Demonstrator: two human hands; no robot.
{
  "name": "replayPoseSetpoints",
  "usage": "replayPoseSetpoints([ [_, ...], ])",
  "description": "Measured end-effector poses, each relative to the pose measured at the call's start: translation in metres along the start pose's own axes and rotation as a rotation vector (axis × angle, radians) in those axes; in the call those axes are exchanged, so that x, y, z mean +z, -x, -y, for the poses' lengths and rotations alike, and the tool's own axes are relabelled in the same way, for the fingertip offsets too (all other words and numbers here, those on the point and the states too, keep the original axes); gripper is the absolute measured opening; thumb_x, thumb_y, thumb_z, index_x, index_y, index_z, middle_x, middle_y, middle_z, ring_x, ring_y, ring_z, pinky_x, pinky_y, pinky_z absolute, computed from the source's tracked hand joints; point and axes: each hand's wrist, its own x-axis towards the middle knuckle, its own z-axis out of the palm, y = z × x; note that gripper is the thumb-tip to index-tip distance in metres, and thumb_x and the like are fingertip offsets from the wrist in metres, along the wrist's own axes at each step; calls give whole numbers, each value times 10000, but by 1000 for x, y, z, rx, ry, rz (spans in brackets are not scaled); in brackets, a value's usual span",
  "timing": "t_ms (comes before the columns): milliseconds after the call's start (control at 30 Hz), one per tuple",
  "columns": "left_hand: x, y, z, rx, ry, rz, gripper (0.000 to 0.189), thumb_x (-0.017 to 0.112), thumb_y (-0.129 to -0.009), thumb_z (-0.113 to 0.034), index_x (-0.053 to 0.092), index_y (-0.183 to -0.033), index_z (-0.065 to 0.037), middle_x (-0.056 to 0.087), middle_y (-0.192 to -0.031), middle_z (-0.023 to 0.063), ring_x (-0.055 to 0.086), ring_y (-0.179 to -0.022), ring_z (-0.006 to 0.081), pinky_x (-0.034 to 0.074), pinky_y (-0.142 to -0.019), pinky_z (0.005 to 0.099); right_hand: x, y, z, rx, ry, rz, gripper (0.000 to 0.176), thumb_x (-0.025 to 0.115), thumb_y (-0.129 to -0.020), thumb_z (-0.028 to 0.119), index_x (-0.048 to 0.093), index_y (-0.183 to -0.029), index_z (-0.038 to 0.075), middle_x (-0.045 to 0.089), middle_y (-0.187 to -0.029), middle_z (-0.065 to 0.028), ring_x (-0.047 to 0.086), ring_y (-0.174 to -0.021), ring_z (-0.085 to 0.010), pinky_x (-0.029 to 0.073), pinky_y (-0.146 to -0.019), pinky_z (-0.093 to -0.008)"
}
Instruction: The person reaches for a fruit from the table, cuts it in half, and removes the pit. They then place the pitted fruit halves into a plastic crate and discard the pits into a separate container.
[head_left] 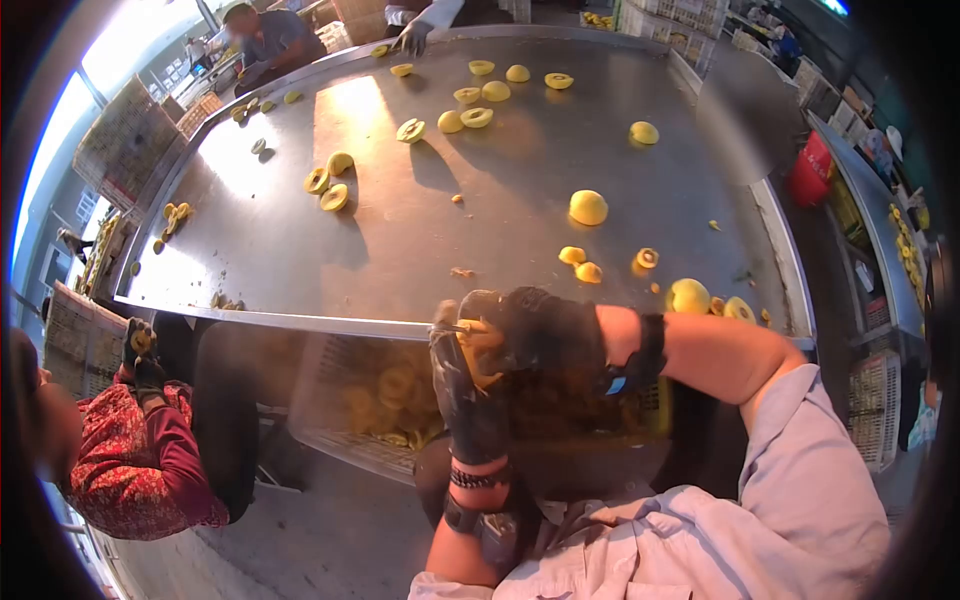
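Note:
Both my hands wear dark gloves and meet just over the table's near edge. My left hand (455, 385) points upward, its fingers closed on a yellow peach piece (484, 345). From the right, my right hand (535, 325) curls closed against the same piece. A thin dark tip shows between the hands; whatever my right fingers grip is mostly hidden. Under them, blurred, a crate (335, 425) holds yellow fruit halves. Nearest to my right arm on the table lie a whole peach (688, 296), a cut half (738, 309) and small pieces (588, 272).
The metal table (420, 270) has a raised rim and carries scattered peach halves (477, 118) and a peach (588, 208). A co-worker in red (135, 455) sits at left; other people (275, 45) stand across. A red bucket (811, 168) and crates (875, 410) stand at right.

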Motion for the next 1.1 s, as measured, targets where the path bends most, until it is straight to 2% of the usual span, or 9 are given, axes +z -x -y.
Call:
replayPoseSetpoints([
  [133,10,6,-3,-136,376,77,602,666,-823,-91,391,-1345,32,509,-1250,223,546,-1110,327,461,-918,354,3,25,30,68,158,-239,393,703,-742,152,516,-1053,0,555,-1042,-242,558,-1006,-364,474,-761,-436],
  [200,9,14,-13,-35,208,15,647,690,-801,-85,377,-1356,27,514,-1244,210,552,-1092,311,464,-911,352,0,42,37,-27,470,-297,333,659,-785,169,519,-1043,11,569,-1011,-239,580,-966,-358,483,-732,-436],
  [433,17,11,-44,-44,121,-12,746,733,-759,-68,328,-1380,12,538,-1209,179,555,-1074,284,467,-909,350,3,93,57,269,687,-136,276,569,-842,192,516,-1043,11,646,-815,-193,646,-731,-353,505,-606,-422],
  [533,19,9,-63,-157,499,13,550,634,-859,-136,387,-1324,26,546,-1187,163,557,-1065,259,468,-905,345,6,100,62,322,744,-174,269,565,-837,181,517,-1036,7,649,-794,-192,650,-718,-351,508,-599,-422],
  [633,26,10,-71,-522,1085,-25,385,491,-961,-224,465,-1233,46,559,-1152,149,567,-1028,236,476,-875,342,8,102,65,426,714,-152,264,561,-833,162,528,-1038,-1,650,-805,-199,650,-725,-353,514,-614,-422],
  [733,33,15,-67,-454,751,-17,394,366,-1004,-281,519,-1139,56,575,-1110,151,575,-984,229,478,-837,342,17,115,48,337,636,-166,263,563,-822,137,550,-1038,-12,648,-833,-218,649,-763,-358,517,-655,-421],
  [867,43,27,-56,-50,239,-41,348,387,-995,-245,531,-1102,53,582,-1100,158,574,-960,239,470,-824,334,27,125,25,148,612,-220,286,582,-796,113,571,-1045,-25,643,-868,-237,640,-832,-363,511,-729,-414],
  [967,45,35,-58,36,74,-40,296,457,-953,-151,493,-1168,48,557,-1153,176,569,-986,276,470,-849,349,34,130,11,176,598,-220,285,602,-772,114,586,-1020,-26,643,-873,-238,634,-848,-365,503,-744,-411],
  [1100,54,42,-55,160,-160,-75,555,615,-810,-12,379,-1310,35,508,-1237,206,545,-1070,343,464,-907,397,17,132,39,285,424,-127,274,621,-757,132,605,-978,-29,638,-874,-241,628,-845,-369,495,-730,-414],
])
